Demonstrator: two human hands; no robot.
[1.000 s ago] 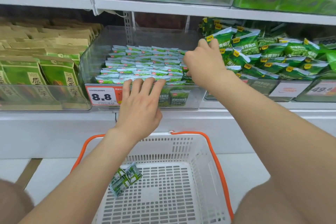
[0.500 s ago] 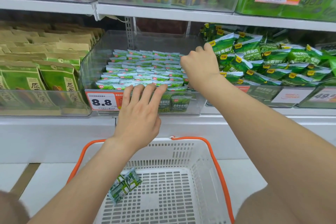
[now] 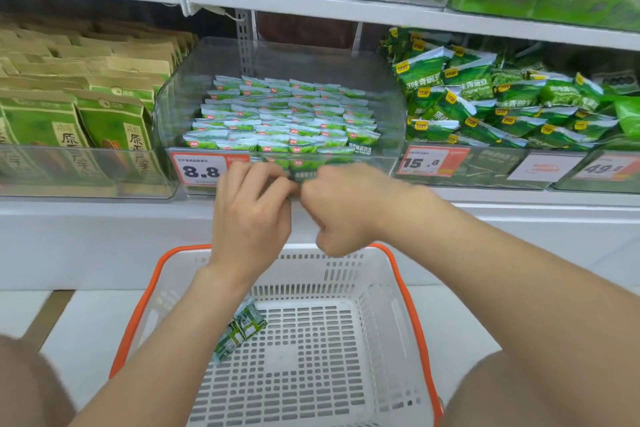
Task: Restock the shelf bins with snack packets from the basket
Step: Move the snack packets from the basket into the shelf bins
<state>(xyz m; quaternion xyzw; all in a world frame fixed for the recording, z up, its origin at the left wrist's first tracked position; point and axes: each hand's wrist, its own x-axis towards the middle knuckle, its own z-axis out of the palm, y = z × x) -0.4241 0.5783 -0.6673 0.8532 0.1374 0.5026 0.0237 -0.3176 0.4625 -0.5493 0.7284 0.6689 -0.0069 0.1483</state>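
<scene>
Right hand (image 3: 343, 208) has dropped beside left hand (image 3: 249, 215) at the bin (image 3: 294, 52) front.

So the clear bin (image 3: 166, 135) is open on top, decent gap under the upper shelf (image 3: 311, 7), room behind the packet rows (image 3: 284, 114) too. Its front edge is crowded by the left hand (image 3: 252, 215) and right hand (image 3: 343, 208) tho. The basket (image 3: 408, 288) is mostly open.

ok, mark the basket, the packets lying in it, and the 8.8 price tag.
basket (image 3: 346, 270): head view, white back wall.
packets (image 3: 242, 329): head view, middle of the green bundle.
8.8 price tag (image 3: 201, 170): head view, on the digits.
</scene>
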